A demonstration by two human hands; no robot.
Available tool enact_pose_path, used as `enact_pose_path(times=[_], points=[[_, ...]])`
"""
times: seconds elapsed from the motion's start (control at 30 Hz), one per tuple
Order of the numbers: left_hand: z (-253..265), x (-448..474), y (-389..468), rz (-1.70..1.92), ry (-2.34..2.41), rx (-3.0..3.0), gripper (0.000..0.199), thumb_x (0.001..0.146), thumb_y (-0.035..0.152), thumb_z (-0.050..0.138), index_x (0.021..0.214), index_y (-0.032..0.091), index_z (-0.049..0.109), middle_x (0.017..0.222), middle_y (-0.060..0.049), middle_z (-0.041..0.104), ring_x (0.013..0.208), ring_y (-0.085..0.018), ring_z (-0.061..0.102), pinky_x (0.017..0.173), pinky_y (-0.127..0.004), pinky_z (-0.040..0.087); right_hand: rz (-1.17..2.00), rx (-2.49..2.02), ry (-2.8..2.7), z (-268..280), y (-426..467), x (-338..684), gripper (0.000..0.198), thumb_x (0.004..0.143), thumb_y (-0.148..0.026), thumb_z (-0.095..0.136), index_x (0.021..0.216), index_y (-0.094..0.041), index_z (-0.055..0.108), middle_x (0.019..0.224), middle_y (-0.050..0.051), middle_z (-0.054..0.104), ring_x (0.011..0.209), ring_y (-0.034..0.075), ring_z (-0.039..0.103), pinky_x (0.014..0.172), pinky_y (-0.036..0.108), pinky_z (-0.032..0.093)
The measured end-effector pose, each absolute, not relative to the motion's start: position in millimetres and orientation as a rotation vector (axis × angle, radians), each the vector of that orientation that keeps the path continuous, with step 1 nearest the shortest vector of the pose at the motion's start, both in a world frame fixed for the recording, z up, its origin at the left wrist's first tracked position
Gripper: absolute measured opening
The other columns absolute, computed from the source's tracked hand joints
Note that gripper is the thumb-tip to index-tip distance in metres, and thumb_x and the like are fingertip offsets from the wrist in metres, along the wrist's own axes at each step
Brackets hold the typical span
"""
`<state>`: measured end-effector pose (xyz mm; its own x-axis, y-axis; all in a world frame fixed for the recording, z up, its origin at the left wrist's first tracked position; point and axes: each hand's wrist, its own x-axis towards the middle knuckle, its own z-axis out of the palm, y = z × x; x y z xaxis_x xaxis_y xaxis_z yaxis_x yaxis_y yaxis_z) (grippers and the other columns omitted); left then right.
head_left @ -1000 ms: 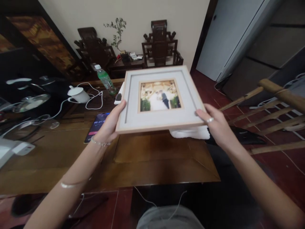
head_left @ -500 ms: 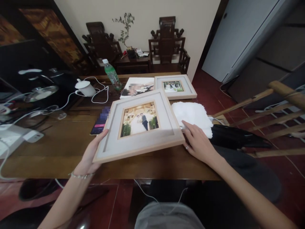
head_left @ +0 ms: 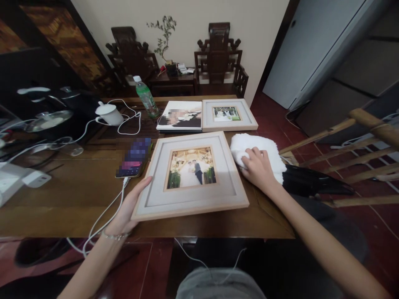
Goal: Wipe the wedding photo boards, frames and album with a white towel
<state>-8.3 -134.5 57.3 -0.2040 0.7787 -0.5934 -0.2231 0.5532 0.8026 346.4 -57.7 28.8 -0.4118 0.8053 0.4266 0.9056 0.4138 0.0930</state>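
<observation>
A light-wood picture frame with a wide pale mat around a wedding photo is tilted slightly over the near part of the table. My left hand grips its left edge, thumb on the front and fingers hidden beneath. To the right of the frame lies a folded white towel. My right hand is on the towel, its fingers curled into the cloth. Behind the held frame, a second framed photo lies beside a photo album with a picture on its cover.
Left of the frame lies a phone with a white cable. Further back are a green-labelled bottle, a white lidded cup and a glass-lidded pot. A black bag-like item lies right of the towel, near a wooden chair.
The picture frame has come down and slightly right in my left hand, uncovering more of the phone and album. My right hand has left the frame's right edge and closed on the towel.
</observation>
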Motion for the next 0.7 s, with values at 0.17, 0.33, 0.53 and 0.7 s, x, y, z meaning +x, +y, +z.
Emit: enact_pose_path(times=[0.17, 0.33, 0.53, 0.7], points=[[54, 6, -126, 1.006, 1.5, 0.498, 0.034, 0.087, 0.028, 0.062, 0.12, 0.021, 0.066, 0.092, -0.005, 0.078, 0.079, -0.023, 0.076, 0.067, -0.03, 0.061, -0.019, -1.399, -1.638, 67, -48, 382, 0.021, 0.086, -0.038, 0.058, 0.087, -0.02, 0.069, 0.121, 0.013, 0.065, 0.111, 0.03, 0.059, 0.095, 0.048, 0.045], [48, 15, -110, 0.99, 1.423, 0.541, 0.029, 0.088, 0.026, 0.061, 0.115, 0.017, 0.067, 0.083, -0.004, 0.077, 0.067, -0.02, 0.074, 0.064, -0.028, 0.06, 0.094, -1.332, -1.526, 114, -69, 406, 0.022, 0.082, -0.042, 0.064, 0.084, -0.021, 0.072, 0.115, 0.011, 0.072, 0.115, 0.03, 0.061, 0.093, 0.047, 0.048], [39, 20, -89, 0.906, 1.377, 0.609, 0.028, 0.087, 0.035, 0.063, 0.107, 0.017, 0.07, 0.081, -0.006, 0.077, 0.067, -0.023, 0.073, 0.065, -0.032, 0.059, -0.165, -1.48, -1.495, 131, -78, 428, 0.039, 0.075, -0.045, 0.068, 0.049, -0.022, 0.05, 0.055, -0.001, 0.052, 0.048, 0.014, 0.045, 0.046, 0.03, 0.031], [34, 18, -79, 0.909, 1.373, 0.846, 0.029, 0.085, 0.042, 0.065, 0.103, 0.02, 0.069, 0.091, -0.006, 0.076, 0.085, -0.022, 0.072, 0.074, -0.027, 0.057, -0.483, -1.389, -1.68, 135, -70, 429, 0.047, 0.079, -0.044, 0.064, 0.047, -0.024, 0.035, 0.056, 0.001, 0.051, 0.059, 0.018, 0.054, 0.054, 0.032, 0.035]])
